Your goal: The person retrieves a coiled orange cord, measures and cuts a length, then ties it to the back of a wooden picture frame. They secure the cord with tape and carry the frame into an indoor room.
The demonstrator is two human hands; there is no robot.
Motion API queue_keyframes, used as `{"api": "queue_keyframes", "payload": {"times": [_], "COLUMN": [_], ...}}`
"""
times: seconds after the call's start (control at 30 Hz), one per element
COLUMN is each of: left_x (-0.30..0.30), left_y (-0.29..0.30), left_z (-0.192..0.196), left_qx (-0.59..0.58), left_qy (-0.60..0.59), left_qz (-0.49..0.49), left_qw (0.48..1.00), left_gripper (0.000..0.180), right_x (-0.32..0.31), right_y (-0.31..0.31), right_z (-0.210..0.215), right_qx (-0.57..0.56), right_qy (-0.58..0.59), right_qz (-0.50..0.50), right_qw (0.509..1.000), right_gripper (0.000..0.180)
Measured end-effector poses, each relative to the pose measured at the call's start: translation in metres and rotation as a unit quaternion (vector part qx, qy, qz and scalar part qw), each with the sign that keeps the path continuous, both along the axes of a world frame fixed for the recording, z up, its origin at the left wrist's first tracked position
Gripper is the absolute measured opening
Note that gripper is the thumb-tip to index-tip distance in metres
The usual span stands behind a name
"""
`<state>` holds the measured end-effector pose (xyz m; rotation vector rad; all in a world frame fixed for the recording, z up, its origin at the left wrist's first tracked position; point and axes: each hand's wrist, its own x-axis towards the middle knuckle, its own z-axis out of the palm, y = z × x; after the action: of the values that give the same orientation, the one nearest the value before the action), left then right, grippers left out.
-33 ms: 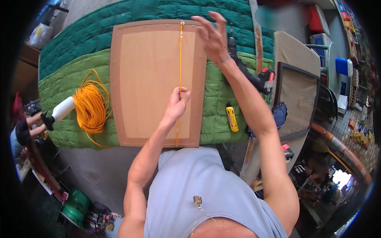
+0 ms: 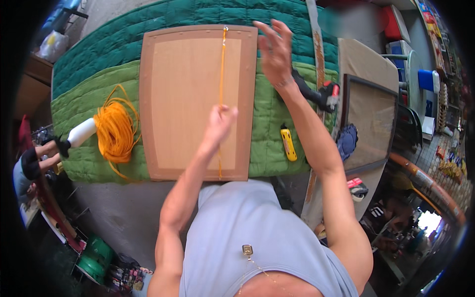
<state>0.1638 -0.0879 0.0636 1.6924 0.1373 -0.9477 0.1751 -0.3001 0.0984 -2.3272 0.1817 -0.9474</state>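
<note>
A framed wooden panel [image 2: 188, 104] lies flat on a quilted green cloth. An orange cord [image 2: 222, 69] is fastened to a small metal fitting [image 2: 225, 28] at the panel's far edge and runs straight toward me. My left hand [image 2: 220, 123] is closed around this cord over the panel's middle. Beyond that hand, the cord continues to the near edge. My right hand [image 2: 276, 57] is raised beside the panel's far right corner, fingers apart, holding nothing. The cordless drill [image 2: 316, 94] lies partly behind my right wrist. A yellow utility knife [image 2: 288, 143] rests between the panel and my right forearm.
A bundle of orange cord [image 2: 115, 131] and a white bottle [image 2: 81, 132] lie on the quilted cloth [image 2: 89, 74] at left. At right, a dark-framed panel [image 2: 371, 123] sits beside a blue cloth-like item [image 2: 348, 142]. Another person's legs [image 2: 39, 161] show at far left.
My right hand has shifted slightly right and down, away from the panel's far edge. My left hand keeps hold of the cord and has turned a little. The view has shifted slightly.
</note>
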Motion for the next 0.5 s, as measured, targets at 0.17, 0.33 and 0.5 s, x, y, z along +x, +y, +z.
{"api": "queue_keyframes", "payload": {"times": [0.17, 0.33, 0.5], "left_x": [-0.004, 0.051, -0.048], "left_y": [0.033, 0.116, 0.209], "left_z": [0.116, 0.283, 0.415], "left_qx": [0.104, 0.190, 0.165], "left_qy": [-0.154, -0.241, -0.342], "left_qz": [-0.077, -0.158, 0.012], "left_qw": [0.980, 0.938, 0.925], "left_gripper": [0.057, 0.053, 0.017], "right_x": [-0.196, -0.302, -0.279], "right_y": [0.007, 0.021, 0.103], "right_z": [0.084, 0.092, 0.057], "right_qx": [0.108, 0.180, 0.314], "right_qy": [-0.022, 0.019, 0.085], "right_qz": [-0.077, -0.114, 0.015], "right_qw": [0.991, 0.977, 0.945], "right_gripper": [0.027, 0.017, 0.018]}}
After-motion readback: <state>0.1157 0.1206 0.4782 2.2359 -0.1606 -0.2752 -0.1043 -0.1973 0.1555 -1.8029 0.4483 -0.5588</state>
